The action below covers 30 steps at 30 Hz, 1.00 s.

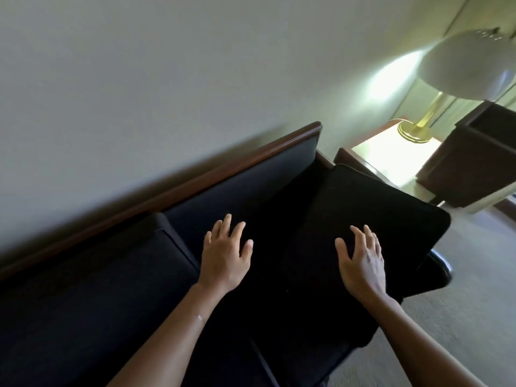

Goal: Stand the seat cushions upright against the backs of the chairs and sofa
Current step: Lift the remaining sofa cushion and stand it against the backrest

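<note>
A black sofa with a wood-trimmed back [268,174] runs along the wall. One black seat cushion [371,208] lies flat at the sofa's right end, its far corner hanging past the arm. Another cushion [83,289] sits flat on the left part of the seat. My left hand [226,255] hovers with fingers spread over the dark seat near the back, holding nothing. My right hand [360,261] rests with spread fingers on top of the right cushion. In the dark fabric I cannot tell whether either hand presses down.
A lit side table [391,155] with a brass lamp [416,129] and white shade stands just right of the sofa. A dark wooden cabinet [474,163] is beyond it. Pale carpet [469,303] covers the floor at right. A plain wall [139,79] is behind the sofa.
</note>
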Motion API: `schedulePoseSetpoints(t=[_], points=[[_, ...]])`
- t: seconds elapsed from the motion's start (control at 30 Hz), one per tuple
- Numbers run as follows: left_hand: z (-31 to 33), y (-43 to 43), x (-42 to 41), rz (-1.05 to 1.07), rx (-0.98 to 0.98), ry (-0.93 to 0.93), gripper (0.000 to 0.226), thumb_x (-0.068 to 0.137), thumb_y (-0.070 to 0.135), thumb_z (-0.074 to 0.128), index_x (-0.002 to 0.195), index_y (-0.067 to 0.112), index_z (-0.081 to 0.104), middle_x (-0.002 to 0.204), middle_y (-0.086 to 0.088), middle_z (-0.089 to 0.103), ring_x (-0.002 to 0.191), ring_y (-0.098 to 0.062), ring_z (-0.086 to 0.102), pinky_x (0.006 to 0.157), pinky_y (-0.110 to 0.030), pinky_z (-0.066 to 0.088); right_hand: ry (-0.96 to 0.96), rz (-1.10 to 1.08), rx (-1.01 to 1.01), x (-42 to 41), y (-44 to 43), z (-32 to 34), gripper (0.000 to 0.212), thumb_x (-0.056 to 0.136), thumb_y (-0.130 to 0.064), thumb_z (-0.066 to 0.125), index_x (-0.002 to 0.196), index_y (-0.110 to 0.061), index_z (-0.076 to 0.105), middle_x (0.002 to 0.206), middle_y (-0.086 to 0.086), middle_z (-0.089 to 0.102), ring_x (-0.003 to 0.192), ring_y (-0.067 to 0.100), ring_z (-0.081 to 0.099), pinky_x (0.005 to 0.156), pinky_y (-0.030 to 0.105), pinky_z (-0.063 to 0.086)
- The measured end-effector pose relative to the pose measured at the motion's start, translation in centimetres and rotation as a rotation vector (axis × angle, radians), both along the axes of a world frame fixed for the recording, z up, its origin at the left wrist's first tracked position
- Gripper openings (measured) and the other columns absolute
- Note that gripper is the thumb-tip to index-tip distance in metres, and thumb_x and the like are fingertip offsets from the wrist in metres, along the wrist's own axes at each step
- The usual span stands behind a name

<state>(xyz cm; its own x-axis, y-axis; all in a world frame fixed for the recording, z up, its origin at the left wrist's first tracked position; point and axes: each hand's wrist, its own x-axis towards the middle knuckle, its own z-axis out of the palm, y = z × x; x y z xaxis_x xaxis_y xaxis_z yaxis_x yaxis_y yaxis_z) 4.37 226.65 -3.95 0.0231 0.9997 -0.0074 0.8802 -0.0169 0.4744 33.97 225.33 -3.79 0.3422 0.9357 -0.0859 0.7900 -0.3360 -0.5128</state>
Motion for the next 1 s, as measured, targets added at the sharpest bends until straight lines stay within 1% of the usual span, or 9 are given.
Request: schedulePoseSetpoints(t=[0.13, 0.3, 0.43, 0.53, 0.6, 0.7, 0.77, 0.87, 1.0], points=[[-0.7, 5.6, 9.8, -0.022, -0.038, -0.058, 0.068, 0.099, 0.054, 0.050, 0.154, 0.014, 0.057, 0.168, -0.019, 0.041, 0.155, -0.038, 0.037, 0.124, -0.057, 0.033, -0.032, -0.065, -0.003, 9.1, 4.7, -1.0, 0.065, 0.102, -0.053, 0.049, 0.158, -0.023, 0.037, 0.173, 0.010, 0.019, 0.161, 0.027, 0.008, 0.128, 0.051, 0.014], [-1.5, 13.9, 20.7, -0.021, -0.179, -0.227, 0.073, 0.099, 0.058, 0.060, 0.159, 0.019, 0.049, 0.171, -0.010, 0.038, 0.159, -0.026, 0.032, 0.126, -0.044, 0.030, -0.083, -0.168, 0.002, 19.6, 10.2, -1.9, 0.070, 0.101, -0.058, 0.050, 0.158, -0.021, 0.032, 0.174, 0.013, 0.012, 0.162, 0.030, 0.001, 0.129, 0.053, 0.005], [-3.0, 21.1, 27.3, 0.010, -0.271, -0.341, 0.077, 0.099, 0.057, 0.065, 0.161, 0.015, 0.046, 0.168, -0.009, 0.042, 0.154, -0.026, 0.041, 0.123, -0.040, 0.035, -0.060, -0.238, -0.008, 25.4, 12.7, -3.3, 0.072, 0.100, -0.061, 0.048, 0.158, -0.022, 0.031, 0.174, 0.011, 0.010, 0.161, 0.030, 0.000, 0.128, 0.056, 0.009], [-4.3, 25.5, 29.8, 0.070, -0.303, -0.389, 0.082, 0.099, 0.062, 0.064, 0.163, 0.015, 0.042, 0.168, -0.012, 0.042, 0.154, -0.028, 0.042, 0.123, -0.039, 0.034, 0.022, -0.277, -0.021, 27.5, 13.1, -4.8, 0.074, 0.100, -0.065, 0.044, 0.158, -0.021, 0.032, 0.173, 0.010, 0.014, 0.161, 0.031, 0.008, 0.125, 0.058, 0.021], [-5.5, 28.1, 31.2, 0.112, -0.328, -0.416, 0.085, 0.099, 0.066, 0.061, 0.164, 0.017, 0.040, 0.168, -0.013, 0.042, 0.153, -0.030, 0.042, 0.123, -0.041, 0.035, 0.143, -0.337, -0.014, 28.7, 13.2, -5.9, 0.076, 0.099, -0.067, 0.043, 0.157, -0.020, 0.031, 0.171, 0.011, 0.019, 0.158, 0.032, 0.019, 0.122, 0.057, 0.029], [-7.4, 30.7, 32.4, 0.184, -0.391, -0.484, 0.088, 0.096, 0.077, 0.054, 0.163, 0.021, 0.043, 0.166, -0.010, 0.047, 0.151, -0.031, 0.045, 0.121, -0.043, 0.036, 0.379, -0.414, 0.059, 29.4, 13.3, -7.4, 0.076, 0.098, -0.068, 0.048, 0.155, -0.020, 0.034, 0.162, 0.010, 0.038, 0.147, 0.029, 0.039, 0.119, 0.050, 0.034], [-8.7, 31.7, 32.6, 0.218, -0.414, -0.510, 0.088, 0.092, 0.083, 0.052, 0.159, 0.026, 0.048, 0.162, -0.008, 0.052, 0.148, -0.031, 0.049, 0.120, -0.044, 0.039, 0.502, -0.469, 0.103, 29.6, 13.4, -8.0, 0.079, 0.091, -0.073, 0.051, 0.153, -0.024, 0.040, 0.153, 0.008, 0.048, 0.139, 0.027, 0.046, 0.117, 0.052, 0.037], [-9.9, 32.0, 32.6, 0.239, -0.402, -0.518, 0.075, 0.092, 0.076, 0.060, 0.150, 0.029, 0.055, 0.152, -0.007, 0.059, 0.140, -0.030, 0.055, 0.116, -0.044, 0.044, 0.636, -0.551, 0.121, 29.8, 13.4, -8.6, 0.083, 0.082, -0.076, 0.057, 0.148, -0.028, 0.043, 0.145, 0.003, 0.052, 0.133, 0.024, 0.050, 0.115, 0.054, 0.040], [-9.2, 30.4, 32.5, 0.239, -0.342, -0.553, 0.058, 0.096, 0.062, 0.066, 0.142, 0.029, 0.057, 0.144, -0.006, 0.062, 0.131, -0.026, 0.058, 0.112, -0.044, 0.046, 0.689, -0.598, 0.188, 29.2, 12.1, -8.5, 0.074, 0.079, -0.071, 0.065, 0.140, -0.031, 0.050, 0.132, -0.005, 0.054, 0.126, 0.018, 0.052, 0.115, 0.048, 0.041]])
